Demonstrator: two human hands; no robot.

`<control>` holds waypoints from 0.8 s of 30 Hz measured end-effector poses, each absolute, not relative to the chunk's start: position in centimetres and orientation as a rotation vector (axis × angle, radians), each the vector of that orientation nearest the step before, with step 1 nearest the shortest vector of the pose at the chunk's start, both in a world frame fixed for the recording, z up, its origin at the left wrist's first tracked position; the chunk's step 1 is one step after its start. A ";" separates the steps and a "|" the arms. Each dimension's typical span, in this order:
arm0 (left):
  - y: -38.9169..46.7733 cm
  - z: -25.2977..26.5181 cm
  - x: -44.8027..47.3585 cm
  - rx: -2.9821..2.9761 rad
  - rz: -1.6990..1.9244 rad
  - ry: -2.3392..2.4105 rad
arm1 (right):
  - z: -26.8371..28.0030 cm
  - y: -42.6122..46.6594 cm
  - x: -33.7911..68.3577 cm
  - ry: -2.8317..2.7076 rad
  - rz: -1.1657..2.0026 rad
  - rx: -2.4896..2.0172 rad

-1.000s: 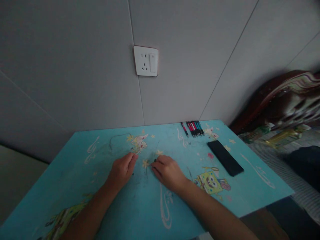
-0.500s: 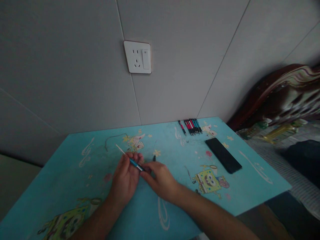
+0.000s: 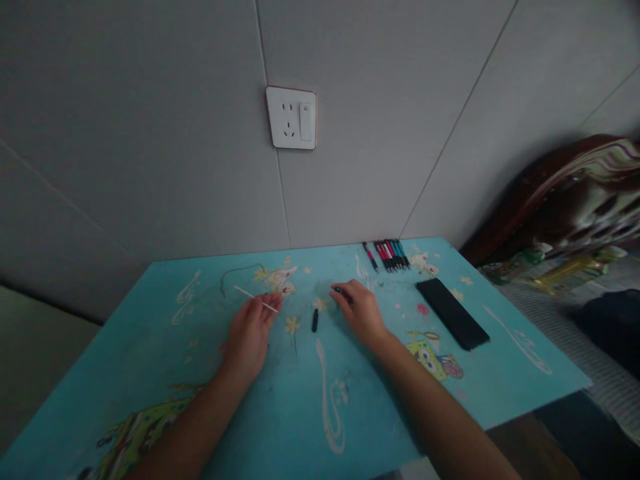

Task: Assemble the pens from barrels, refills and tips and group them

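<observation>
My left hand [image 3: 253, 330] is closed on a thin white pen refill [image 3: 243, 291], which sticks out past the fingers at both ends. My right hand [image 3: 361, 310] is over the table to the right, its fingers wrapped round a pen barrel [image 3: 338, 289]. Only a small dark teal end of the barrel shows; the palm and fingers hide the rest. Between the two hands a short black pen part [image 3: 315, 320] lies on the table, touched by neither.
Several red, black and teal pens [image 3: 393, 255] lie in a row at the back, with one red pen [image 3: 371, 257] beside them. A black pouch-like case [image 3: 453, 313] lies at the right. The blue cartoon-printed table [image 3: 290, 427] meets the wall, which carries a socket [image 3: 291, 118].
The refill has come out of the teal barrel and stays in my left hand. My right hand has moved away to the right with the barrel. The view has shifted slightly.
</observation>
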State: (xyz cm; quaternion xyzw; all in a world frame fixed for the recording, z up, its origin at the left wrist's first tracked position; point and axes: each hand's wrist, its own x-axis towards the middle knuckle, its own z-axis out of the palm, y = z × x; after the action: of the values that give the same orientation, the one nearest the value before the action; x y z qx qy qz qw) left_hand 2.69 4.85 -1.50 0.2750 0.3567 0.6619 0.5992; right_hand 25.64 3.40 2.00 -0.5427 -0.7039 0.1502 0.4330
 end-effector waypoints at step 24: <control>4.3 -1.0 2.8 0.988 1.338 0.933 | 3.5 2.8 26.9 -1.398 0.194 -1.353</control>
State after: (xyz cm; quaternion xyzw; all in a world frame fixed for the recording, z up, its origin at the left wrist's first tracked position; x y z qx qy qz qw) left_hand 2.82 4.34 -1.01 0.4226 0.3989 0.5722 0.5787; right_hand 26.88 2.83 3.49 -0.5739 -0.5928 0.0822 0.5590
